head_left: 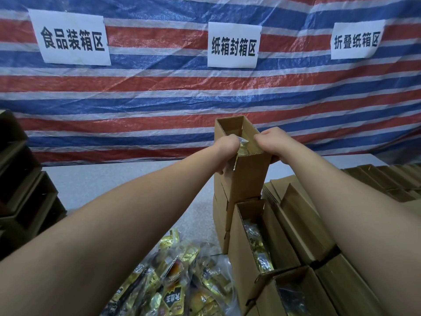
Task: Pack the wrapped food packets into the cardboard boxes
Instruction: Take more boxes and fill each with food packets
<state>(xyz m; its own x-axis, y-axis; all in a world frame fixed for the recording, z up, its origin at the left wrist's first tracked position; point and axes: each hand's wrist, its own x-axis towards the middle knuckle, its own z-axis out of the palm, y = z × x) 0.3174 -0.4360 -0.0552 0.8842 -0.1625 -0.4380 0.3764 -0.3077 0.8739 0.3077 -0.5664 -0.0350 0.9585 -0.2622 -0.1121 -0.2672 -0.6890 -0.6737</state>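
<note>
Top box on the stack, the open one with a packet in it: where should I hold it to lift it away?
Grip the top box by its two long side walls near the open rim, from above, as the left hand and right hand already flank it. It is tall, narrow and open-topped, so keep it upright.

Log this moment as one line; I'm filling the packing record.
step: packing | left hand: grips packet at box mouth | right hand: holds top box rim | loose packets: on table

I read three white paper signs on the striped tarp [159, 87]: left sign [71, 37] 食品装箱区, middle sign [234, 45] 纸箱封箱区, right sign [356, 41] 折叠纸箱区. Print on the gold food packets [175, 295] below the tarp is too blurred to make out.
</note>
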